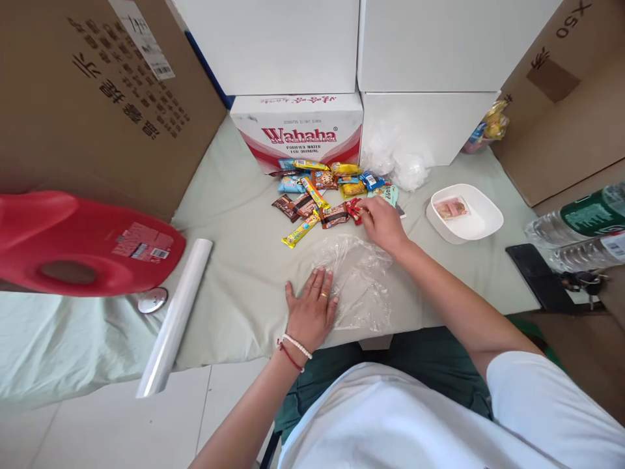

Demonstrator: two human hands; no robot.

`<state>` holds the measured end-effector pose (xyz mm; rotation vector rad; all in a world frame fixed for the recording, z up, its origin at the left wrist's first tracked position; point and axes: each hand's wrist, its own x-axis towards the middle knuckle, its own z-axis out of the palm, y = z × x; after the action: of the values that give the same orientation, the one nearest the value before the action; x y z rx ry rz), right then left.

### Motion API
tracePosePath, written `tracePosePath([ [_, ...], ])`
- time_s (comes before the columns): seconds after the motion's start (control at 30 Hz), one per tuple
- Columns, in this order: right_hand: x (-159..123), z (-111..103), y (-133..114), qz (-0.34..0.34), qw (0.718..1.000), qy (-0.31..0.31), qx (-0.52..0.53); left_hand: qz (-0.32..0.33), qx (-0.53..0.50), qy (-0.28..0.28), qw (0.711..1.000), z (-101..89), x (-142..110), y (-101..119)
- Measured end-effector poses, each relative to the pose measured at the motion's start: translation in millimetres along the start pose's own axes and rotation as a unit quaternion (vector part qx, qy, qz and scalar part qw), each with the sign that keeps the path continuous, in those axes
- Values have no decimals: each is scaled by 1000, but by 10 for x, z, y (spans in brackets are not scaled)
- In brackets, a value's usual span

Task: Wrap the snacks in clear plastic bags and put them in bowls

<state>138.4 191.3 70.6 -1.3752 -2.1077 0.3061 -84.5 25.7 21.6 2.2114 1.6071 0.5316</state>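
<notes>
My left hand (312,306) lies flat with its fingers spread, on the cloth at the left edge of a clear crumpled sheet of plastic film (366,286). At the right front of a pile of wrapped snacks (322,179), my right hand (381,223) has its fingers closed around the end of a small red snack packet (353,210); the fingertips are partly hidden. Brown wrappers (334,216) and a yellow stick-shaped packet (300,229) lie just left of it. To the right stands a white plastic bowl (476,212) with one small packet (452,208) inside.
A Wahaha carton (300,124) and white boxes (268,45) stand behind the snacks, with crumpled clear plastic (410,169) beside them. At left are a red jug (88,228) and a film roll (178,312). Bottles (581,221) and a black phone (537,277) lie at right.
</notes>
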Motion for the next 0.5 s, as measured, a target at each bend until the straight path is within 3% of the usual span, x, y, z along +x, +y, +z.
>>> tracePosePath([
  [0.1, -405, 1, -46, -192, 970, -148, 16, 0, 28, 0, 1000, 38, -72, 40],
  [0.17, -638, 13, 9, -255, 938, -234, 0, -15, 43, 14, 999, 57, -113, 54],
  [0.23, -755, -37, 153, -216, 944, -247, -45, -27, 49, 25, 998, 67, -149, 55],
  [0.33, -704, -225, 385, -65, 979, -161, -109, -34, 46, 27, 998, 65, -194, 49],
  [0.4, -585, -321, 415, 2, 986, -118, -119, -37, 45, 24, 998, 59, -214, 51],
  [0.5, -401, -265, 220, 1, 983, -155, -99, -34, 55, 16, 998, 52, -228, 70],
])
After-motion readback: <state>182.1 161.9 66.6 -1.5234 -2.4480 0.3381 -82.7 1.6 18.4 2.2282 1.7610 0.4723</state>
